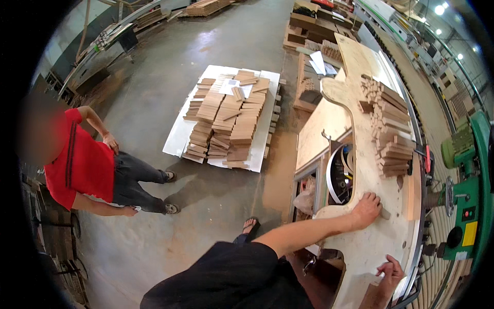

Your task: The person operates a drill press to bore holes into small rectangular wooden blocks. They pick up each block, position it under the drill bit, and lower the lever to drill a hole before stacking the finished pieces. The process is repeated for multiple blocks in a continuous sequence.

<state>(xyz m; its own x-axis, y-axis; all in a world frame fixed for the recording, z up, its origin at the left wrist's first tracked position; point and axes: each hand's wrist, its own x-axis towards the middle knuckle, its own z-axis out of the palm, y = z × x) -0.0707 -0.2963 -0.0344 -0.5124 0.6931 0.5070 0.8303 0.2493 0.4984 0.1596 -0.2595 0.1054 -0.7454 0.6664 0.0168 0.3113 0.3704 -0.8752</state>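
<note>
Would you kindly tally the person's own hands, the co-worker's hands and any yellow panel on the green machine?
Own hands (left hand, right hand): 2
Co-worker's hands: 2
Yellow panel on green machine: 1
Total: 5

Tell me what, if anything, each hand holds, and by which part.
Left hand covers one end of a small piece; grip unclear. Right hand: cannot tell.

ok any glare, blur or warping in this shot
In the head view, ceiling lamps glare and the concrete floor shows a bright patch; the green machine appears bowed near the dark fisheye rim; the red-shirted person's head is blurred, the left hand fairly sharp.
</note>
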